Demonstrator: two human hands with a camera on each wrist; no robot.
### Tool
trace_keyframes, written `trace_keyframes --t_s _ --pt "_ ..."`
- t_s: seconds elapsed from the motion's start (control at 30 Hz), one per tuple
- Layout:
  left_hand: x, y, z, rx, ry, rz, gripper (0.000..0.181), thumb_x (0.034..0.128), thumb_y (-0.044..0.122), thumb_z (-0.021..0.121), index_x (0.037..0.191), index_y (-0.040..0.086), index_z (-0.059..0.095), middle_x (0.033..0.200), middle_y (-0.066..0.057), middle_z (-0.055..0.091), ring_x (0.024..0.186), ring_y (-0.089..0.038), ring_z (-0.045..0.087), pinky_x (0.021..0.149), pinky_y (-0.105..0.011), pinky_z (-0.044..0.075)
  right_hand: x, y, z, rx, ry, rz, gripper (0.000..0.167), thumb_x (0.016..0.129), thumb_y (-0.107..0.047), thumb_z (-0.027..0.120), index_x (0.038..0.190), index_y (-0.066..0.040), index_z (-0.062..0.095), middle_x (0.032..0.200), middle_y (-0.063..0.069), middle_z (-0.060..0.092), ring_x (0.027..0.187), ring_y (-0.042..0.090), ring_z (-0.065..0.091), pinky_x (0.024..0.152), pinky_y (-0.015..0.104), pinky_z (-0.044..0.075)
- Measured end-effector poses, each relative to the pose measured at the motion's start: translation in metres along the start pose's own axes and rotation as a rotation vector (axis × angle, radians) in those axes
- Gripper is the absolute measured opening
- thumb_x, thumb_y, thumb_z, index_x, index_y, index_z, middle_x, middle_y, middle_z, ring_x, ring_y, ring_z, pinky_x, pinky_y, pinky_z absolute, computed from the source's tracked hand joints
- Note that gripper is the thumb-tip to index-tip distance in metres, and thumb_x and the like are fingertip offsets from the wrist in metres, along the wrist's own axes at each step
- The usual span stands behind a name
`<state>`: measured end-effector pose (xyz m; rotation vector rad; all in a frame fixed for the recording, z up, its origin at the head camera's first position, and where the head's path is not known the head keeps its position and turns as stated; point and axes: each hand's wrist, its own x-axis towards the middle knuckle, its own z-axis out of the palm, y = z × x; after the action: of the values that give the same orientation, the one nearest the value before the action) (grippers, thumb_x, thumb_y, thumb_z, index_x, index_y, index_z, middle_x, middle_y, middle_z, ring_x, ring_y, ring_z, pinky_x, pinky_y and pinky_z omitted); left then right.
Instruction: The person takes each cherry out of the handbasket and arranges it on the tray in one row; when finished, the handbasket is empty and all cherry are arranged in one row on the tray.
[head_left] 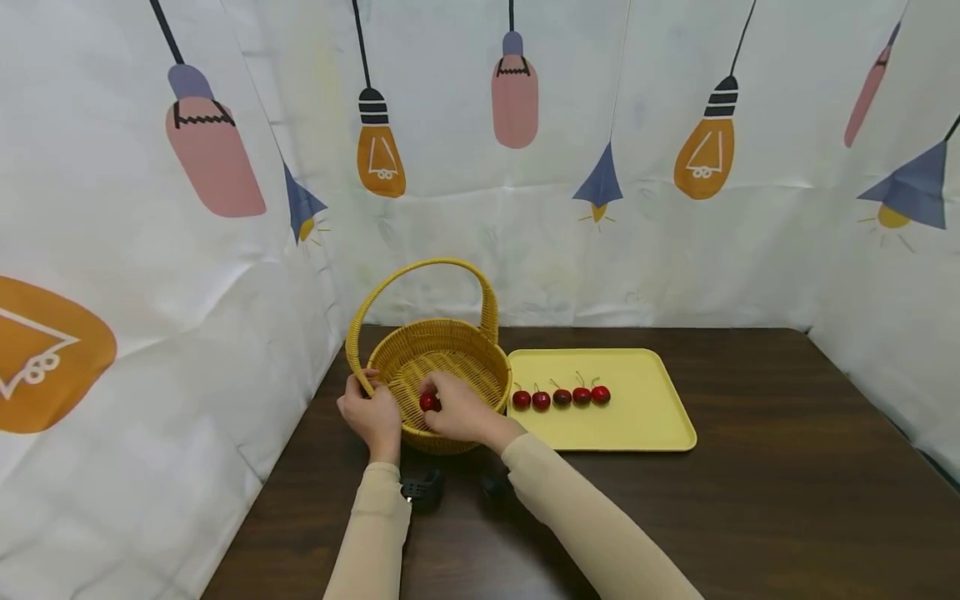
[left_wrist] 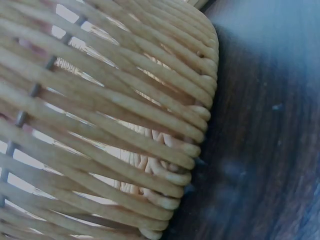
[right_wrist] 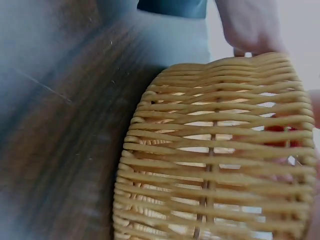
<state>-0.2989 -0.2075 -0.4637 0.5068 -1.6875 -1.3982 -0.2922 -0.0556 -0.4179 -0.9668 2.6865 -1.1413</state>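
A yellow wicker basket point(head_left: 438, 333) with a tall arched handle stands on the table. My left hand point(head_left: 371, 417) grips the basket's left side where the handle meets the rim. Over the basket's inside, my right hand point(head_left: 459, 408) pinches a dark red cherry point(head_left: 429, 402) between thumb and fingers. In the left wrist view the woven wall of the basket point(left_wrist: 110, 100) fills most of the picture. The right wrist view shows the basket wall point(right_wrist: 215, 150) too, with red partly visible through the weave.
Right of the basket lies a pale yellow tray point(head_left: 637, 417), close against it. Several cherries with stems point(head_left: 562, 397) sit in a row on its left part. The dark wooden table point(head_left: 787, 467) extends to the right. A patterned white cloth point(head_left: 675, 267) hangs behind.
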Motion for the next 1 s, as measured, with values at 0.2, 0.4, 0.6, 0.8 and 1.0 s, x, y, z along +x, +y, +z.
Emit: trace_keyframes --t_s 0.2,0.4,0.6,0.8,1.0 --pt "0.001 0.001 -0.004 -0.013 -0.009 -0.006 0.016 0.0891 -0.002 0.049 0.09 0.007 0.062 0.08 -0.007 0.048 0.079 -0.021 0.032 0.069 -0.036 0.025 -0.028 0.007 -0.012 0.368 0.213 -0.032 0.037 0.09 -0.014 0.068 0.125 -0.01 0.058 0.115 0.004 0.061 0.095 0.02 0.06 0.08 0.029 0.051" --pt "0.002 0.001 -0.006 -0.021 -0.024 -0.027 0.016 0.0888 -0.002 0.048 0.091 0.007 0.061 0.083 -0.006 0.046 0.078 -0.02 0.031 0.068 -0.037 0.023 -0.061 0.009 -0.032 0.451 0.376 -0.029 0.035 0.09 -0.002 0.065 0.125 -0.004 0.059 0.114 0.015 0.063 0.087 0.027 0.058 0.074 0.028 0.047" --pt "0.004 0.0 -0.005 -0.008 -0.018 -0.019 0.017 0.0899 -0.001 0.047 0.096 0.0 0.063 0.084 -0.008 0.05 0.08 -0.02 0.033 0.069 -0.036 0.024 -0.076 0.018 -0.055 0.485 0.409 0.03 0.037 0.092 0.0 0.062 0.129 0.001 0.055 0.119 0.022 0.058 0.087 0.03 0.061 0.07 0.029 0.052" --pt "0.003 0.0 -0.004 -0.015 -0.03 -0.027 0.018 0.0908 0.0 0.048 0.097 0.0 0.064 0.083 -0.007 0.05 0.082 -0.02 0.034 0.07 -0.036 0.025 -0.075 0.062 -0.071 0.507 0.486 0.106 0.036 0.091 -0.003 0.064 0.126 -0.007 0.058 0.121 0.015 0.058 0.089 0.026 0.066 0.065 0.033 0.055" --pt "0.0 0.003 -0.003 -0.031 -0.04 -0.037 0.017 0.0912 0.0 0.048 0.098 0.0 0.063 0.087 -0.006 0.051 0.084 -0.021 0.035 0.07 -0.036 0.026 -0.088 0.096 -0.098 0.424 0.543 0.177 0.032 0.091 -0.01 0.067 0.122 -0.01 0.061 0.117 0.014 0.059 0.089 0.029 0.063 0.061 0.031 0.053"
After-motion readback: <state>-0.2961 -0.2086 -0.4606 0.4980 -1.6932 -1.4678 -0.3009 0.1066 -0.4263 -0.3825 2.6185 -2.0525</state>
